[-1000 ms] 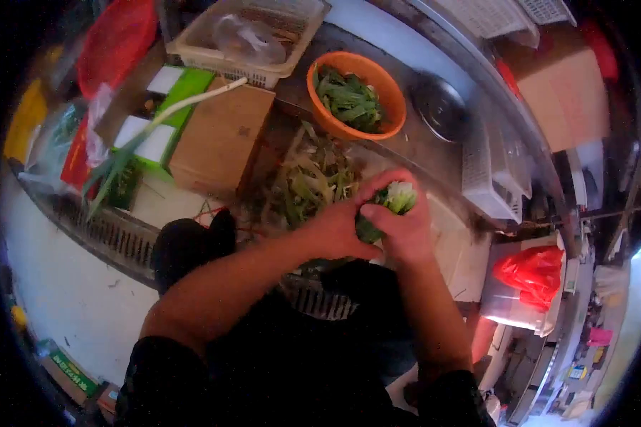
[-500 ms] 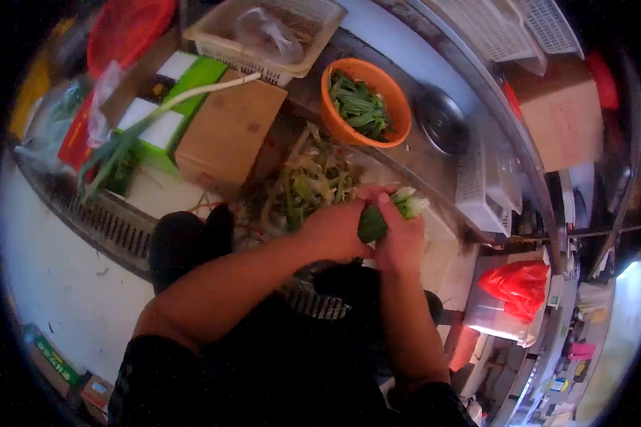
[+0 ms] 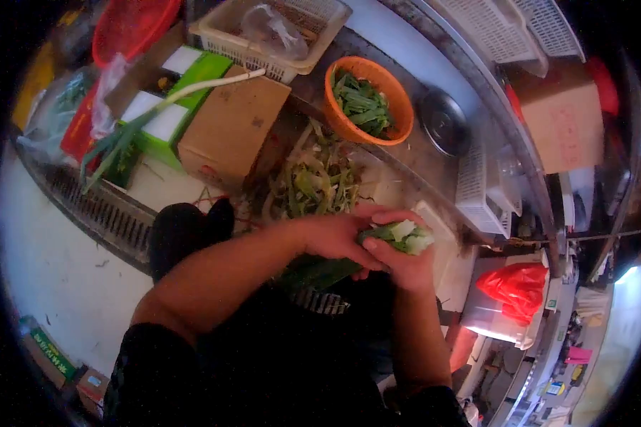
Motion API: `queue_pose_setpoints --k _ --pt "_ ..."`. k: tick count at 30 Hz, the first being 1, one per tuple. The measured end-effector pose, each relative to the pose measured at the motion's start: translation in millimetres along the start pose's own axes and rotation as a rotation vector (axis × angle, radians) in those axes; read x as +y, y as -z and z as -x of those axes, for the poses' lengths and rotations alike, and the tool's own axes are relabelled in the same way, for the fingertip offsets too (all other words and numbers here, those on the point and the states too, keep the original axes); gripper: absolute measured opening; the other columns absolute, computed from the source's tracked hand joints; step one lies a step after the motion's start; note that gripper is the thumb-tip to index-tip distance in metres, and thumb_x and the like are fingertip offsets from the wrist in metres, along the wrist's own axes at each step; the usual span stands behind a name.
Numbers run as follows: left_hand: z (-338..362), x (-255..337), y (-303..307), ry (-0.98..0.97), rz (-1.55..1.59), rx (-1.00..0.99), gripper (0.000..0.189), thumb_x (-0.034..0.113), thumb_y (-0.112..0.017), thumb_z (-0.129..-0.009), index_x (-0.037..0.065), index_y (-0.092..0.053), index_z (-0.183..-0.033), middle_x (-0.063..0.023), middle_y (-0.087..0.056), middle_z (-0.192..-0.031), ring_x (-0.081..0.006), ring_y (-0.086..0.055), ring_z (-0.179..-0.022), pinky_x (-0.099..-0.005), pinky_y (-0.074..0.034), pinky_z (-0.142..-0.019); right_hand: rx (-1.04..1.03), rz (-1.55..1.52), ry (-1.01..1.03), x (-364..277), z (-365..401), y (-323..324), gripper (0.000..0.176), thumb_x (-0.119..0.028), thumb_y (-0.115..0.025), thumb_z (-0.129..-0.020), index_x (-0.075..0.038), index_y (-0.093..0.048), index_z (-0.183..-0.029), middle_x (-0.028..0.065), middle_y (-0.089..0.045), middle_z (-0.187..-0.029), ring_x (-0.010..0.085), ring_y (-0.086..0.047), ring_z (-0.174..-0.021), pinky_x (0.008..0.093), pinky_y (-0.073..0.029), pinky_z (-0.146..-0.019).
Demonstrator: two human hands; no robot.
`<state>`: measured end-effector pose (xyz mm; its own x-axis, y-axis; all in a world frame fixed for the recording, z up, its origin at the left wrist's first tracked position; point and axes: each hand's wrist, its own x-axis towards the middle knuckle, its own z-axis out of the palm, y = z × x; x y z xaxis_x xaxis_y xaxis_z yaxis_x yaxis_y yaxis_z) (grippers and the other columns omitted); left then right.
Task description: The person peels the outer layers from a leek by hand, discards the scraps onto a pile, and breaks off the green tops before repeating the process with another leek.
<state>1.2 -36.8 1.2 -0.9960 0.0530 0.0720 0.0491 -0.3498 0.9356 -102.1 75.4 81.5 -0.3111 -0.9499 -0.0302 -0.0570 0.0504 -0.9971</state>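
Note:
A bunch of leafy greens (image 3: pixel 411 238), with a pale stem end facing right, is gripped between both hands in front of my body. My left hand (image 3: pixel 338 238) closes around its leafy side, fingers partly hidden. My right hand (image 3: pixel 412 269) wraps the stem end, the thumb lying across the greens. Dark green leaves (image 3: pixel 320 272) hang below my left forearm. Just beyond the hands lies a heap of yellowish-green trimmings (image 3: pixel 313 181) on the floor. Farther off, an orange basket (image 3: pixel 408 117) holds loose green leaves (image 3: pixel 363 103).
At the left, a long leek (image 3: pixel 185 91) lies across a green and white box (image 3: pixel 192 99) and a cardboard box (image 3: pixel 228 128). Behind stands a cream crate (image 3: pixel 221 44). A dark round lid (image 3: pixel 443 121) and white baskets (image 3: pixel 481 188) are at the right, near a red bag (image 3: pixel 514 288).
Both hands have come slightly lower and nearer to me with the greens. The pale end has turned more toward the camera, and long leaves now show beneath the left forearm.

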Motion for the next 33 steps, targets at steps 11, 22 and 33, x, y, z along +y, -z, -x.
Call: queue_pose_setpoints --k 11,22,33 --pt "-8.2 -13.8 -14.5 0.14 0.005 -0.047 0.028 0.025 -0.068 -0.086 0.009 -0.055 -0.104 -0.0035 -0.061 -0.075 -0.0156 -0.058 -0.069 -0.0308 -0.047 -0.064 0.073 -0.369 0.044 -0.9 0.5 -6.4 0.022 -0.007 -0.071 -0.08 -0.003 -0.055 -0.095 0.0104 -0.062 -0.082 0.0193 -0.059 -0.075 0.0345 -0.049 -0.07" --pt "-13.1 -18.1 -27.4 0.23 -0.161 0.06 0.045 0.037 -0.067 -0.083 0.005 -0.059 -0.113 -0.006 -0.061 -0.071 -0.0158 -0.057 -0.059 -0.0307 -0.048 -0.058 0.175 -0.277 -0.172 2.5 -0.1 1.3 0.021 0.001 -0.069 -0.078 -0.007 -0.05 -0.082 0.0022 -0.053 -0.064 0.0107 -0.047 -0.051 0.0251 -0.035 -0.043" --pt "-14.6 8.1 -32.3 0.447 -0.525 -0.28 0.049 0.046 -0.057 -0.09 0.008 -0.057 -0.12 -0.0151 -0.062 -0.116 -0.0301 -0.058 -0.106 -0.0403 -0.044 -0.095 0.115 -0.104 -0.346 -1.6 23.0 12.0 0.018 -0.005 -0.073 -0.078 -0.007 -0.056 -0.086 0.002 -0.057 -0.07 0.0098 -0.052 -0.058 0.0251 -0.041 -0.051"
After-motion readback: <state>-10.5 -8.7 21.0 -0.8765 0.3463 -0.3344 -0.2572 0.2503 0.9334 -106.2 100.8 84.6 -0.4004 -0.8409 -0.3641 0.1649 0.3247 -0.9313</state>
